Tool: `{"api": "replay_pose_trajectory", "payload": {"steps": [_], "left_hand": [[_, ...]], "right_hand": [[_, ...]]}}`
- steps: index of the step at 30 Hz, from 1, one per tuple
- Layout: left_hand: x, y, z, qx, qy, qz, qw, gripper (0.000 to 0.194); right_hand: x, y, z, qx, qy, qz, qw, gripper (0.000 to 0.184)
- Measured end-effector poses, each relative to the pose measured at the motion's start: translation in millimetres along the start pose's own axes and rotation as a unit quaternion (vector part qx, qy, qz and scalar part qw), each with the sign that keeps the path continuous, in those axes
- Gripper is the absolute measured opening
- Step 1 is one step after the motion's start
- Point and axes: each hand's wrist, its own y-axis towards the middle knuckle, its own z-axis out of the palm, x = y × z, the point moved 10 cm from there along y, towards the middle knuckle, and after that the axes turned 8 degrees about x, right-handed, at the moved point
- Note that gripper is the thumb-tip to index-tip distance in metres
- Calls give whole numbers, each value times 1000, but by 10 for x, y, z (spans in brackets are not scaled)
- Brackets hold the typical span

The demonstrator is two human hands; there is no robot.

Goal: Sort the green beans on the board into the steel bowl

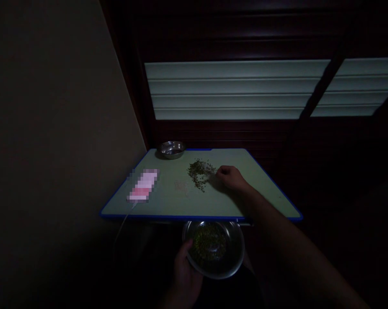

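My left hand (184, 274) grips the rim of a steel bowl (235, 257) that holds small green beans, just below the near edge of the table. My right hand (230, 177) rests on the pale green tabletop (261, 189) with its fingers curled together beside a loose heap of green beans (198, 171). What the curled fingers hold, if anything, is hidden. A faint patch of paler grains (181, 186) lies left of the heap.
A second, smaller steel bowl (171, 149) stands at the table's far edge. A phone (143, 185) with a white cable (124, 223) lies at the left. A wall is close on the left, and a dark slatted shutter stands behind.
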Motion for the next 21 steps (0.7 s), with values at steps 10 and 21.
{"api": "replay_pose_trajectory", "payload": {"steps": [10, 21], "left_hand": [[1, -25, -69, 1, 12, -9, 1000, 26], [1, -59, -33, -17, 11, -11, 1000, 26]], "right_hand": [[-90, -38, -58, -58, -69, -24, 996, 21], [77, -10, 150, 20, -59, -104, 993, 20]]}}
